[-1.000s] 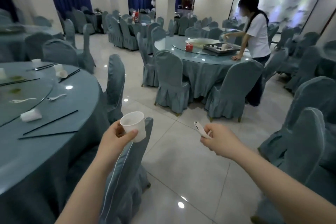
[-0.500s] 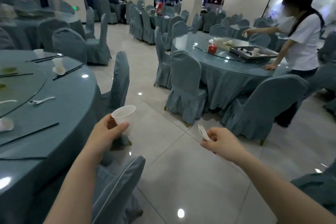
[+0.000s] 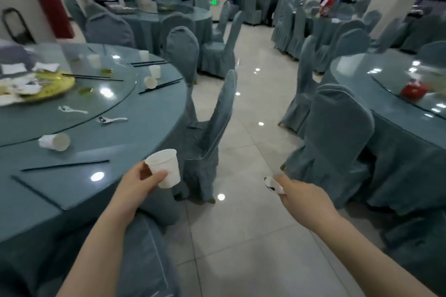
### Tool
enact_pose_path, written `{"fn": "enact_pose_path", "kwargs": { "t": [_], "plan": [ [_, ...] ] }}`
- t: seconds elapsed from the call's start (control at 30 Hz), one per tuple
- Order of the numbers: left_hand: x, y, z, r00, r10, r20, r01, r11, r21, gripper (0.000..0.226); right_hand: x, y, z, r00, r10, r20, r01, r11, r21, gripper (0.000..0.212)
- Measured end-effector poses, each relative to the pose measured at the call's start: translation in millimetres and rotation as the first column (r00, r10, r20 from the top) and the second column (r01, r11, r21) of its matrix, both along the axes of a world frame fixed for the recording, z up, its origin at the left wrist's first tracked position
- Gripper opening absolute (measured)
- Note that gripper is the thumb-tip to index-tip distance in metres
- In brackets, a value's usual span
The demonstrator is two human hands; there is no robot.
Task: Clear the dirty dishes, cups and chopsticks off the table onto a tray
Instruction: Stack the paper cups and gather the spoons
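Head cam, looking fwd-down over table (image 3: 135,128).

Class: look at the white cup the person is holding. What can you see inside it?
The white cup in the left hand shows only a bare white inner wall near the rim; its bottom is hidden.

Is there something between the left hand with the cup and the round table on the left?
Nothing visible blocks it. The left hand holds the cup right beside the table edge; the nearest chair stands further right, out of that path.
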State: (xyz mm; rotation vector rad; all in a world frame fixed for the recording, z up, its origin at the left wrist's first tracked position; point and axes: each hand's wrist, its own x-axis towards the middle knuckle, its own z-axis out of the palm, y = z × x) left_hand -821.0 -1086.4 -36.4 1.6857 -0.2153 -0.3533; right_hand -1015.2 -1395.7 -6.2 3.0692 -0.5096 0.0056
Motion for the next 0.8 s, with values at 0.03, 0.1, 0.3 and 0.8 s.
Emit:
{"fn": "enact_pose_path", "kwargs": {
  "t": [0.03,0.1,0.3,0.8],
  "plan": [
    [1.7,-2.9,-1.1,0.999,0.051,-0.015,-0.051,0.999,-0.003,0.027,21.0,-10.2,-1.7,0.999,0.053,0.007,-0.053,0.998,0.037,0.017],
    [4.5,-5.8,-1.0,0.987,0.149,-0.058,-0.151,0.988,-0.026,0.025,67.4,-26.8,-4.1,0.984,0.178,-0.015,-0.176,0.982,0.064,0.024],
    [3.8,23.1,-5.5,0.888,0.446,-0.111,-0.451,0.892,-0.029,0.029,182.2,-16.9,-4.8,0.880,0.474,-0.015,-0.469,0.875,0.120,0.025],
    [83.9,112.6,-0.6,0.521,0.851,-0.067,-0.852,0.513,-0.108,0.028,416.0,91.1,-7.6,0.724,0.689,0.020,-0.670,0.697,0.258,0.012]
  ]
}}
